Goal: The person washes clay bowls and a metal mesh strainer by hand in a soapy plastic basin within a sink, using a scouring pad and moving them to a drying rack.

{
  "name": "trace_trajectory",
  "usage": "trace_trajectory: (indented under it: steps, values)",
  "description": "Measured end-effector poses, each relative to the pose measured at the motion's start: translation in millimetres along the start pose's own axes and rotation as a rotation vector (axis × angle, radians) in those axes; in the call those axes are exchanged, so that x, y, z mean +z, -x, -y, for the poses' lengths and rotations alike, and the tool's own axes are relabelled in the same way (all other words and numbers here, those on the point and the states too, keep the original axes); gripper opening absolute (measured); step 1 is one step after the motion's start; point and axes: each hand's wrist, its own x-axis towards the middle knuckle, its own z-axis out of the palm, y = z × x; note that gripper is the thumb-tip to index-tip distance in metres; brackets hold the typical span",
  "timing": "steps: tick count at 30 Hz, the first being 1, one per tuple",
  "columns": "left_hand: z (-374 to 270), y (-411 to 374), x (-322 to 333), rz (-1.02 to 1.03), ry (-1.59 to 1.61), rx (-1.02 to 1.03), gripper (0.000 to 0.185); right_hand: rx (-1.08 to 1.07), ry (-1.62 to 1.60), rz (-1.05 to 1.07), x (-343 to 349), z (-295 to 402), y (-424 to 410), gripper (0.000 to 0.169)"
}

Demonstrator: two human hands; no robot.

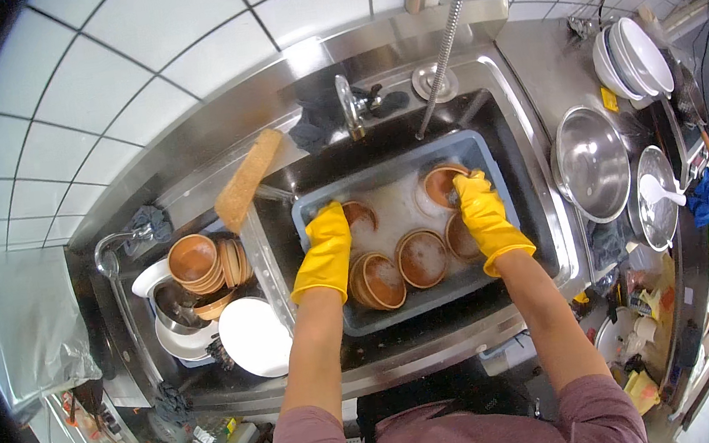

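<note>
Both my hands wear yellow rubber gloves and work in a grey plastic tub (405, 322) of cloudy, sudsy water. My right hand (483, 207) grips a tilted brown bowl (443, 186) at its right rim, with something dark near the fingers inside it. At the tub's left side my left hand (329, 241) is against a half-sunk brown bowl (360, 214); its fingertips are hidden, so its grip is unclear. More brown bowls lie in the water: a nested stack (383, 281), a single bowl (422, 258) and one (459, 236) partly behind my right glove.
A faucet (349, 107) and a hanging metal hose (448, 33) reach over the sink. A tan sponge block (249, 181) rests on the left divider. Stacked brown bowls (193, 258) and a white plate (255, 338) fill the left basin. Steel bowls (593, 161) stand right.
</note>
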Motion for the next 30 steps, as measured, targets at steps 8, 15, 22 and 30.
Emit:
trace_trajectory:
  steps: [8,15,22,30]
  values:
    - [-69.1,5.2,19.6,-0.152,-0.139,0.027,0.023,-0.365,-0.069,-0.06,34.4,-21.9,14.5,0.031]
    - [-34.8,1.6,112.5,-0.208,-0.027,-0.136,0.028,-0.846,-0.418,0.048,87.9,0.5,22.6,0.045]
    - [-66.7,30.5,21.0,-0.001,0.492,-0.3,0.041,-0.736,-0.497,0.193,131.6,-7.1,-10.0,0.043]
    - [-72.1,33.6,-12.8,0.131,0.598,-0.429,0.041,-0.48,-0.214,0.148,165.5,1.0,-15.3,0.038]
